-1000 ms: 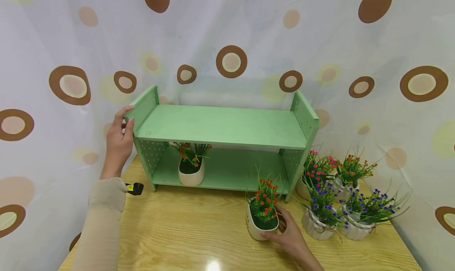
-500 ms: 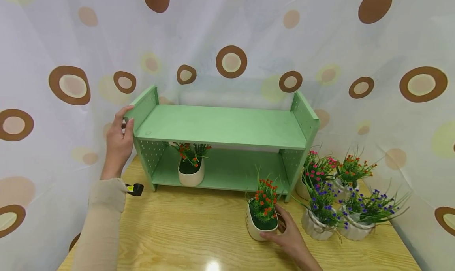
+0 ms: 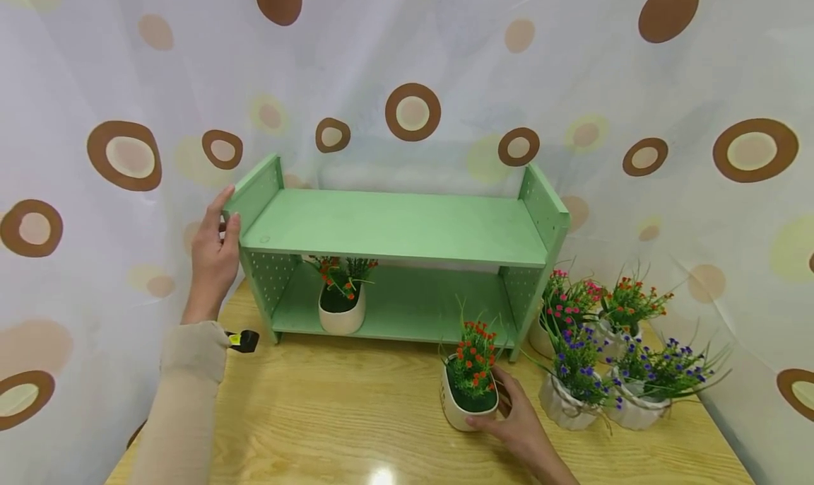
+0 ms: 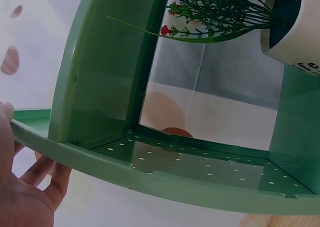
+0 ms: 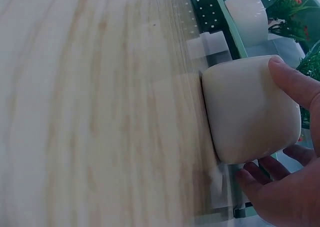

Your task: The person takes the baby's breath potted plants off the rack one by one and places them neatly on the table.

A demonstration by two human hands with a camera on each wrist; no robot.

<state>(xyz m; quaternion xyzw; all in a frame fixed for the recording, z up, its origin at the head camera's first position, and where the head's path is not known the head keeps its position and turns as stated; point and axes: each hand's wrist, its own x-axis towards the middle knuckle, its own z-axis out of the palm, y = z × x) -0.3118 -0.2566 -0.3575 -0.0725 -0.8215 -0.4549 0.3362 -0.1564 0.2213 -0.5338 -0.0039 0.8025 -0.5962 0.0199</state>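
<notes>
A green two-tier shelf [image 3: 394,220] stands on the wooden table. My left hand [image 3: 214,262] grips the upper front edge of its left side panel, thumb on one side and fingers on the other; the left wrist view shows this hand [image 4: 27,187] at the edge too. On the lower tier, toward the left, sits a white oval pot [image 3: 343,319] with red flowers. My right hand [image 3: 518,418] holds a second white pot of red flowers [image 3: 470,411] on the table before the shelf. The right wrist view shows the thumb and fingers around this pot [image 5: 252,109].
Several potted flowers stand right of the shelf: a pink one [image 3: 566,305], a red one [image 3: 629,305], and purple ones [image 3: 575,393] in white pots. A black and yellow object [image 3: 244,341] lies by my left sleeve. A dotted curtain [image 3: 458,54] hangs behind.
</notes>
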